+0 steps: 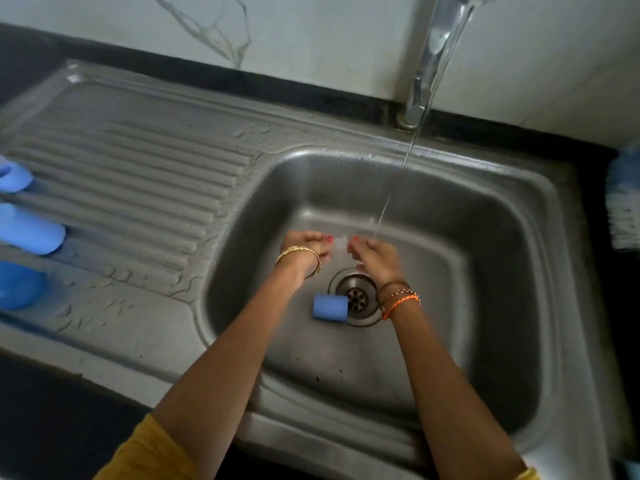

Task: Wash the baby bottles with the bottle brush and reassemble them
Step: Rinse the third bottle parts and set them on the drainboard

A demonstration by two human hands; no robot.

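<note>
Both hands are over the steel sink basin [485,258], just under a thin stream of tap water [398,181]. My left hand [304,249] and my right hand [375,256] together pinch a small clear piece [341,244], probably a bottle teat, too blurred to be sure. A blue ring-shaped bottle collar [330,307] lies on its side on the basin floor beside the drain [358,297]. Several blue bottle parts [29,233] sit at the far left on the draining board. The bottle brush [625,206], with blue and white bristles, lies at the right edge.
The chrome tap [427,64] rises behind the basin against a white marble wall. The ribbed draining board [138,174] is wet with droplets. Dark counter borders the sink at the front left and at the right.
</note>
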